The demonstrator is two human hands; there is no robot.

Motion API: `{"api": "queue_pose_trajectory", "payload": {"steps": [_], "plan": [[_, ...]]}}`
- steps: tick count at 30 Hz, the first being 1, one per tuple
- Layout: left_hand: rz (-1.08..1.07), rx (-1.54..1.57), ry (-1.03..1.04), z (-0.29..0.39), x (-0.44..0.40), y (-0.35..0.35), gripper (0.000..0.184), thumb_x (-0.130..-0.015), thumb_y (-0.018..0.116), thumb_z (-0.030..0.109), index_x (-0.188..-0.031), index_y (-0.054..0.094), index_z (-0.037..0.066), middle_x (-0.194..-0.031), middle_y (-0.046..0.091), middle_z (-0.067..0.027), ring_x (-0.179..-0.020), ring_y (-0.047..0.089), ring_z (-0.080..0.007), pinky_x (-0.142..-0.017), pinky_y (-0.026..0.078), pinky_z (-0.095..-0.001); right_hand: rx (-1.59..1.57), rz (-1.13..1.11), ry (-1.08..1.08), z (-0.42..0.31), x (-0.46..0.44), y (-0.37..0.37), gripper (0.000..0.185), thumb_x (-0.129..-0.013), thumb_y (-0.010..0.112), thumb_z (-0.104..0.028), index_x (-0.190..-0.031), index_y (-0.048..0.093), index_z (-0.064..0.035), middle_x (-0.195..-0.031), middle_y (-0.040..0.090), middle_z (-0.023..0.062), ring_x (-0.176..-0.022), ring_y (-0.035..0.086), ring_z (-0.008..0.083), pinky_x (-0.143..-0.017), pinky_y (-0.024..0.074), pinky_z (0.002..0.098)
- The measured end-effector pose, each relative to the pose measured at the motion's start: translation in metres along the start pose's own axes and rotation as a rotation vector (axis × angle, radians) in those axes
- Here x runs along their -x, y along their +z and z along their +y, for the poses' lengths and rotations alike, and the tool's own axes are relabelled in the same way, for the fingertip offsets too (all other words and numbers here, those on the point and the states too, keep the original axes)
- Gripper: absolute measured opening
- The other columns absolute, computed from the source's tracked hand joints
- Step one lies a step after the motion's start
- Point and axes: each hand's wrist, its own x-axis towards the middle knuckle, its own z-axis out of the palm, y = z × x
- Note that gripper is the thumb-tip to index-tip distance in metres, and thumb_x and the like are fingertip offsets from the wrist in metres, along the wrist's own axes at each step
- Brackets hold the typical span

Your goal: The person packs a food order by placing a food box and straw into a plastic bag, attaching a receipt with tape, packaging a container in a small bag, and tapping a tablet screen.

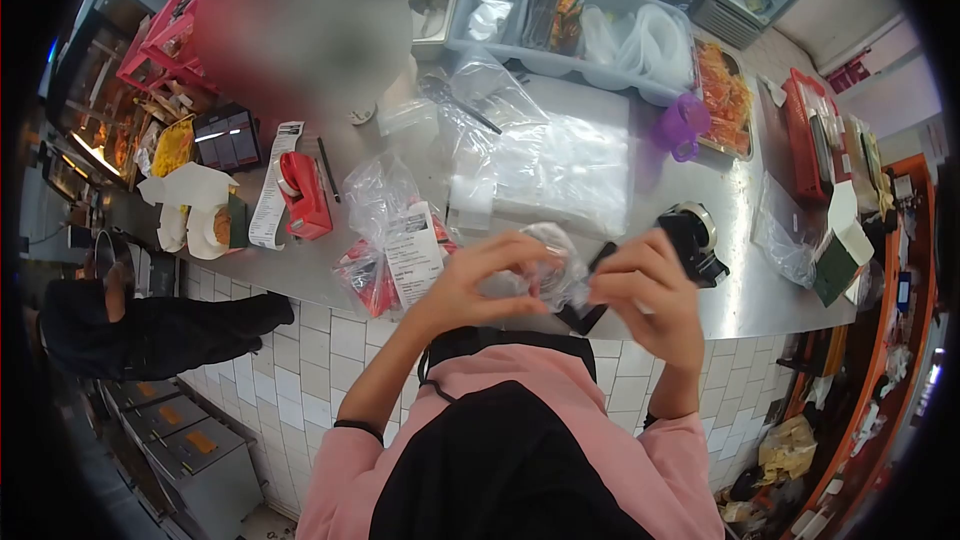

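Near the front edge of the steel table, a small clear plastic bag (560,258) is held between my two hands. My left hand (492,275) curls around its left side, with thumb and fingers on it. The fingers of my right hand (645,290) pinch its right end. What is inside the bag is too blurred to tell. Left of my left hand lies a clear bag with red contents (362,275) and a printed receipt (414,252) on it. A dark flat object (583,316) is partly hidden under my hands. Beyond them lies a stack of clear plastic bags (570,170).
A red tape dispenser (305,202) and a long receipt (274,190) lie on the left. A blue divided tray (560,62) stands at the back. Purple cups (684,125), a food tray (727,105) and a black device (690,240) are on the right.
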Motion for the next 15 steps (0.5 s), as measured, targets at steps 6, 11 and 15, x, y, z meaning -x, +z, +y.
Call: {"api": "queue_pose_trajectory", "payload": {"steps": [6, 11, 15], "plan": [[0.035, -0.239, -0.018, -0.046, 0.022, 0.023, 0.022, -0.074, 0.064, 0.004, -0.096, 0.061, 0.003, -0.097, 0.057, -0.0080, -0.076, 0.059, -0.0204, -0.065, 0.048, -0.0289, -0.053, -0.129, 0.133, 0.019, 0.002, 0.045, 0.019, -0.067, 0.066, -0.003, -0.084, 0.061, -0.0096, -0.092, 0.048, 0.0040, -0.082, 0.050, 0.0206, -0.066, 0.0413, 0.0305], [0.164, -0.161, -0.079, -0.039, 0.022, 0.024, 0.016, -0.080, 0.057, 0.003, -0.094, 0.064, 0.003, -0.099, 0.057, -0.0093, -0.074, 0.059, -0.0183, -0.065, 0.049, -0.0283, -0.260, -0.065, 0.408, 0.027, 0.017, 0.049, 0.018, -0.071, 0.066, -0.002, -0.087, 0.062, -0.0071, -0.084, 0.055, 0.0064, -0.073, 0.055, 0.0162, -0.059, 0.0443, 0.0274], [0.138, 0.158, -0.241, -0.050, 0.027, 0.024, 0.017, -0.087, 0.051, 0.007, -0.096, 0.063, 0.000, -0.100, 0.057, -0.0078, -0.073, 0.057, -0.0127, -0.067, 0.048, -0.0260, -0.159, 0.079, 0.415, 0.033, 0.035, 0.056, 0.018, -0.072, 0.066, 0.000, -0.089, 0.063, -0.0035, -0.076, 0.059, 0.0076, -0.066, 0.058, 0.0156, -0.059, 0.0455, 0.0253]]}}
